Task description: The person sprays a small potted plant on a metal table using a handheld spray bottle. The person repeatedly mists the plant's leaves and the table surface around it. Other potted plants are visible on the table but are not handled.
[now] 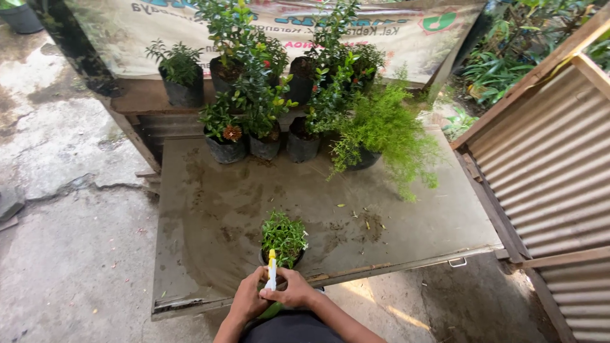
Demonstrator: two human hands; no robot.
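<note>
- A small spray bottle [272, 279], with a white neck, a yellow tip and a green body, sits at the bottom centre of the view, held upright in both hands.
- The left hand [248, 298] wraps the bottle from its 9 o'clock side; its fingers are curled closed around the neck and body.
- The right hand [294, 291] covers the bottle from its 3 o'clock side, fingers folded over the top part near the trigger, also closed on it.
- The yellow nozzle points toward 12 o'clock, at a small potted plant [283, 239] with fine green leaves in a dark pot, standing just beyond the hands.
- Judging from the grip, the step in hand looks like readying or working the sprayer over this plant; a next move would call for a steady aim at the leaves and a squeeze of the trigger.
- The pot stands near the front edge of a flat, dusty grey bench [210, 209] marked with damp soil stains.
- At the bench's 12 o'clock end, well apart from the hands, stands a cluster of larger plants in black bags [254, 127], some with red flowers.
- A feathery light-green plant [381, 130] spreads at about 1 o'clock.
- A printed banner [127, 25] hangs behind the plants.
- Cracked concrete ground [57, 190] lies at 9 o'clock; a corrugated metal wall [559, 165] stands at 3 o'clock.
</note>
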